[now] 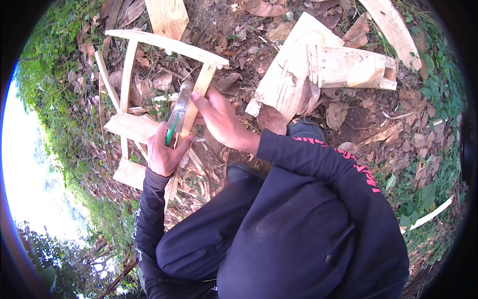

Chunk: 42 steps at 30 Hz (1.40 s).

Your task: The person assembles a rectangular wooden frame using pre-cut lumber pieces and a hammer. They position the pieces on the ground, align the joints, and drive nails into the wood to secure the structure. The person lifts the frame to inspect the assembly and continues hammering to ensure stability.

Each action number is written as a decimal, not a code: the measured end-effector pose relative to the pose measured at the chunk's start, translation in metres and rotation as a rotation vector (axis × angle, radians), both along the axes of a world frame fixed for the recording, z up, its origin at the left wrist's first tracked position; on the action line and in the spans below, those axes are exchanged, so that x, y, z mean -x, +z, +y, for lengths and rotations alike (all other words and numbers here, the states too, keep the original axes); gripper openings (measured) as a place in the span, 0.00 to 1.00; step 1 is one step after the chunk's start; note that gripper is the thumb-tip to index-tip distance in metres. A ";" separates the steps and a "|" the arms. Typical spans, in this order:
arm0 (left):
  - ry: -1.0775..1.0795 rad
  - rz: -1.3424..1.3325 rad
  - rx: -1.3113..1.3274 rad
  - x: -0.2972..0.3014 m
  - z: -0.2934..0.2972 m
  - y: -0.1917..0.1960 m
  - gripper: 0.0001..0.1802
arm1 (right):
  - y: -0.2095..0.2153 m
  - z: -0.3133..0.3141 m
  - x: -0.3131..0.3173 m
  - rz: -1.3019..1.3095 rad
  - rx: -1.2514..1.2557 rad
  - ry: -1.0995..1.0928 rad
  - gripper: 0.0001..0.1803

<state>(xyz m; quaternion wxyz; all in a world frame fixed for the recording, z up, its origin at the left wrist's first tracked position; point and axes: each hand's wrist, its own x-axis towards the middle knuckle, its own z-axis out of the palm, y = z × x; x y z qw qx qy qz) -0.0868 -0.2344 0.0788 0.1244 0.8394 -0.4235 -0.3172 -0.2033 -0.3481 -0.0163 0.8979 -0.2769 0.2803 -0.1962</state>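
From the head camera, looking down past dark sleeves and trousers, the person crouches over a rough wooden frame (130,124) that lies on ground strewn with dry leaves (348,107). The left hand (162,152) is closed around the green handle of a flat metal blade (178,110), something like a chisel or a short saw; which one I cannot tell. The blade points up and away from the body and lies along one upright slat (198,102) of the frame, its far end near the point where that slat meets the long top rail (164,45). It seems held this way so that the metal edge can bear on the wood close to the joint. The right hand (219,119) comes in from the other side with the fingers curled over the same slat, touching it just beside the blade, most likely to steady the slat and keep it from shifting under the tool. The frame itself rests flat, which gives both hands something firm to press against. To the right, well apart from the hands, lie a broad split plank (284,82) and a short hollow wooden block (351,67), with another board (168,17) at the top edge and green weeds (55,60) around the rim.
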 end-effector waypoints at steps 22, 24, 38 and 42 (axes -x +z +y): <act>-0.001 0.041 -0.043 -0.005 -0.004 -0.014 0.20 | -0.023 0.009 0.000 0.095 0.054 -0.005 0.22; -0.005 0.030 -0.036 -0.006 -0.004 -0.014 0.20 | -0.028 0.011 -0.003 0.097 0.106 -0.027 0.23; 0.016 0.055 -0.039 -0.004 -0.007 -0.015 0.20 | -0.022 0.007 0.000 0.096 0.068 -0.010 0.21; 0.020 0.052 -0.059 -0.004 -0.004 -0.016 0.20 | -0.021 0.009 -0.001 0.112 0.068 -0.021 0.22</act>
